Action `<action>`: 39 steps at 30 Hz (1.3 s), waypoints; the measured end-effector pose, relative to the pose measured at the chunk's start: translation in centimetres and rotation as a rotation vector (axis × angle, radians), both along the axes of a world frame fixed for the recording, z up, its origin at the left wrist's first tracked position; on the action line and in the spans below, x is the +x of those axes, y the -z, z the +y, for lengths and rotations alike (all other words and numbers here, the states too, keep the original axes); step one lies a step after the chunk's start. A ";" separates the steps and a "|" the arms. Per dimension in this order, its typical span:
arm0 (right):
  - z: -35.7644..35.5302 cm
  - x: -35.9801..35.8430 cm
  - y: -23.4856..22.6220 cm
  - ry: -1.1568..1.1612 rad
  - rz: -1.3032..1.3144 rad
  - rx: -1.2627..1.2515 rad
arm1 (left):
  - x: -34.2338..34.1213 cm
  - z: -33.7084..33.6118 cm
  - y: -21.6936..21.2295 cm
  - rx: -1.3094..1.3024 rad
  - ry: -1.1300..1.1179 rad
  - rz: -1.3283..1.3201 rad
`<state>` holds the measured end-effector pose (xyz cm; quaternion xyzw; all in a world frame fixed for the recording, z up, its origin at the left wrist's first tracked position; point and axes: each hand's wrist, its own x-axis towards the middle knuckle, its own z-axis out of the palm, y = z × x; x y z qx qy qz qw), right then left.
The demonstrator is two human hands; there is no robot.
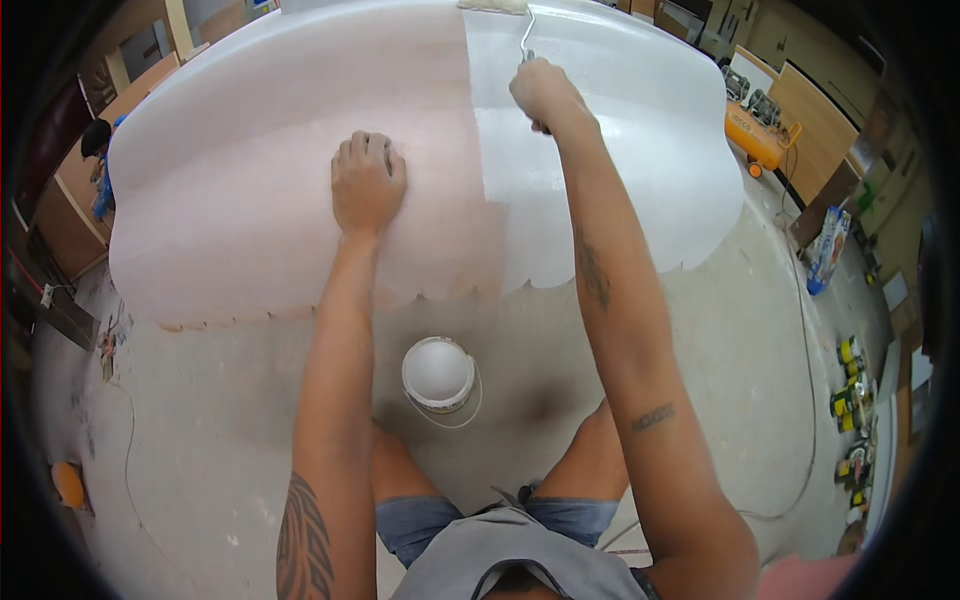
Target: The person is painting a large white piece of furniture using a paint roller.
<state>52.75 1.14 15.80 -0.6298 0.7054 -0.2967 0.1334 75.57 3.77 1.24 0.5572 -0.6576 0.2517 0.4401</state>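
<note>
A large board (230, 180) with a scalloped near edge lies in front of me, pinkish on the left and freshly white on the right. My left hand (367, 182) rests flat on the pinkish part, fingers together, holding nothing. My right hand (545, 93) grips the handle of a paint roller (497, 6), whose fluffy sleeve sits at the board's far edge, at the top of the white strip. A white bucket (438, 372) of paint stands on the floor between my knees and the board.
An orange compressor (757, 135) stands at the right behind the board. Several spray cans (850, 400) line the floor at far right, near a cable. A person in dark headwear (97, 140) is at the far left. Wooden panels stand around.
</note>
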 end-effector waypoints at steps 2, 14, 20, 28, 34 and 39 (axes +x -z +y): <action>3.0 0.4 3.5 -0.072 -0.032 0.006 | 0.9 0.0 0.2 0.011 -0.023 0.002; 24.1 0.1 31.1 0.100 -0.059 -0.032 | 0.6 -0.3 0.4 -0.014 -0.025 -0.036; 25.3 -0.5 45.5 0.108 -0.120 0.113 | 0.7 -0.3 0.6 0.000 -0.037 -0.038; 27.1 -0.6 48.0 0.116 -0.185 0.263 | 1.0 -0.5 0.8 0.055 -0.062 -0.005; 27.8 -0.8 47.9 0.064 -0.330 0.052 | 0.2 -0.4 0.5 0.071 -0.040 0.020; 21.9 1.3 43.7 0.034 -0.314 -0.080 | 1.0 -0.2 0.9 0.019 -0.054 -0.010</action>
